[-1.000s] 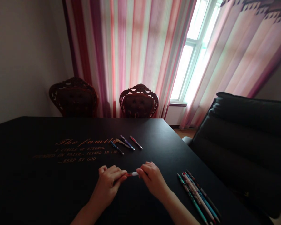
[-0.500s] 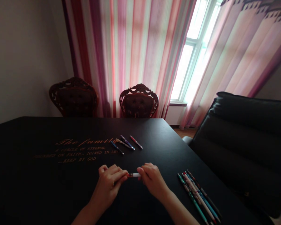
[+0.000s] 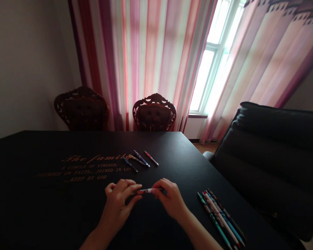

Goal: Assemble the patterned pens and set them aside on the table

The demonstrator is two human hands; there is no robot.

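Note:
Both my hands hold a slim pen [image 3: 147, 191] above the middle of the black table [image 3: 67, 215]. Its white and red section shows in the gap between them, and its ends are hidden by my fingers. My left hand [image 3: 117, 198] grips one part of the pen, and my right hand [image 3: 169, 198] pinches the other. A small group of loose pens [image 3: 141, 159] lies beyond my hands. A bundle of patterned pens [image 3: 219, 218] lies side by side to the right of my right hand.
Gold lettering [image 3: 86, 170] is printed on the tabletop at the left. A dark padded armchair [image 3: 266, 163] stands beyond the table's right edge. Two carved wooden chairs [image 3: 154, 114] stand past the far edge, before striped curtains [image 3: 146, 59].
My hands and the pen have shifted slightly up the picture, towards the table's far side. My fingers have also closed in a little more around the pen. The other pens have not moved.

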